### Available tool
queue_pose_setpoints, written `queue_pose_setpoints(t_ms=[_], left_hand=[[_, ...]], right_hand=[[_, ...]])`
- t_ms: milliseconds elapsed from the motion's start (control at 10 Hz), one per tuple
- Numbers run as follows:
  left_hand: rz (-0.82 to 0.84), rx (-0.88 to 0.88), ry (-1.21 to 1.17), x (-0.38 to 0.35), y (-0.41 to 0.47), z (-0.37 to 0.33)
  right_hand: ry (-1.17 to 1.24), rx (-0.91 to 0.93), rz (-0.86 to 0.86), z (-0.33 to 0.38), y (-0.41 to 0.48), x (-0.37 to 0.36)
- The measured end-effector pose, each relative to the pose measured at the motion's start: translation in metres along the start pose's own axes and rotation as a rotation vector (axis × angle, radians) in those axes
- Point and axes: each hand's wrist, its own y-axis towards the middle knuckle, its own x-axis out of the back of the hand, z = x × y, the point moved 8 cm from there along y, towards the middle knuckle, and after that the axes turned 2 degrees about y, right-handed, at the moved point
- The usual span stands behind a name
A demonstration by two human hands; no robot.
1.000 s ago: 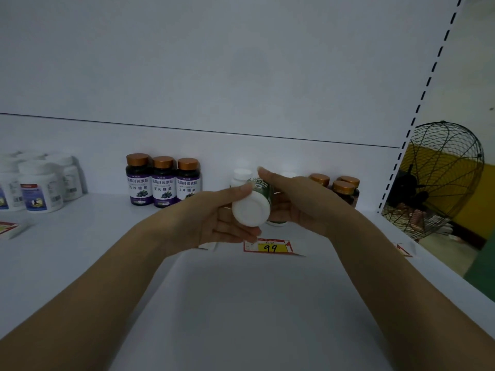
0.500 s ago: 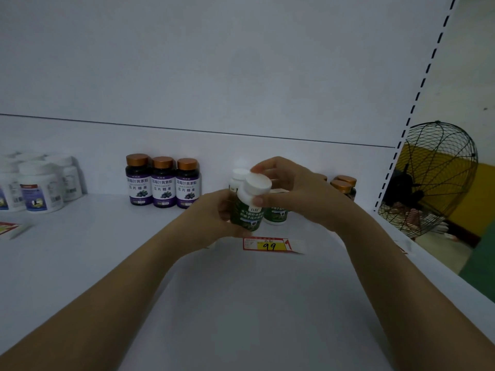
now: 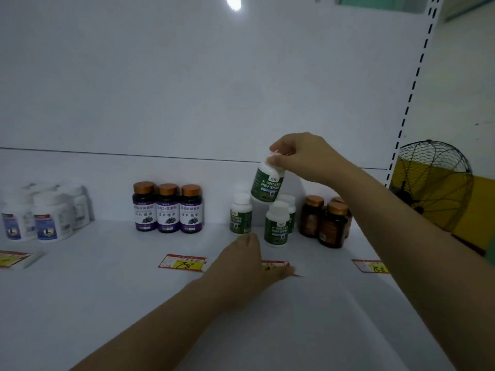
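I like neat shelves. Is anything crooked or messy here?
Only one green bottle is off: the right hand holds it by the top, tilted in the air above the standing bottles. The left hand covers part of a price tag. Nothing looks spilled or broken.

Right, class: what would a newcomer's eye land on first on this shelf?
The right hand holds a green-labelled bottle by its white cap, tilted in mid-air above matching bottles at the back of the shelf. Below, the left hand lies partly over a red price tag; three purple-labelled bottles stand further left.
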Motion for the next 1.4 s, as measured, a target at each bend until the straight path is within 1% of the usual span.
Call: queue_pose_setpoints(t_ms=[100, 200, 400, 500, 600, 700, 800, 900, 1000, 1100, 1200, 1300, 1400], left_hand=[[0.040, 0.020, 0.109, -0.010, 0.003, -0.001], [0.066, 0.018, 0.181, -0.021, 0.007, 0.000], [0.061, -0.011, 0.254, -0.025, 0.010, 0.002], [0.057, -0.015, 0.263, -0.026, 0.010, 0.003], [0.063, -0.015, 0.272, -0.027, 0.010, 0.003], [0.069, -0.016, 0.285, -0.028, 0.011, 0.003], [0.069, -0.018, 0.292, -0.028, 0.011, 0.003], [0.063, -0.019, 0.290, -0.029, 0.011, 0.004], [0.063, -0.020, 0.286, -0.029, 0.011, 0.003], [0.066, -0.017, 0.282, -0.028, 0.010, 0.003], [0.064, -0.014, 0.281, -0.028, 0.009, 0.003], [0.059, -0.013, 0.277, -0.028, 0.009, 0.003], [0.049, -0.012, 0.266, -0.026, 0.008, 0.002]], right_hand=[[-0.021, -0.030, -0.041, -0.010, 0.017, -0.011], [-0.027, -0.071, -0.044, -0.024, 0.027, -0.031], [-0.164, -0.159, 0.144, -0.048, 0.036, -0.076], [-0.234, -0.174, 0.208, -0.054, 0.034, -0.093], [-0.283, -0.150, 0.224, -0.057, 0.035, -0.103], [-0.345, -0.129, 0.249, -0.056, 0.037, -0.106], [-0.377, -0.117, 0.251, -0.053, 0.042, -0.094], [-0.381, -0.132, 0.164, -0.058, 0.050, -0.065], [-0.470, -0.206, 0.238, -0.072, 0.048, -0.057], [-0.522, -0.275, 0.361, -0.086, 0.042, -0.071], [-0.538, -0.319, 0.412, -0.095, 0.041, -0.085], [-0.493, -0.317, 0.376, -0.096, 0.042, -0.086], [-0.393, -0.294, 0.285, -0.092, 0.040, -0.074]])
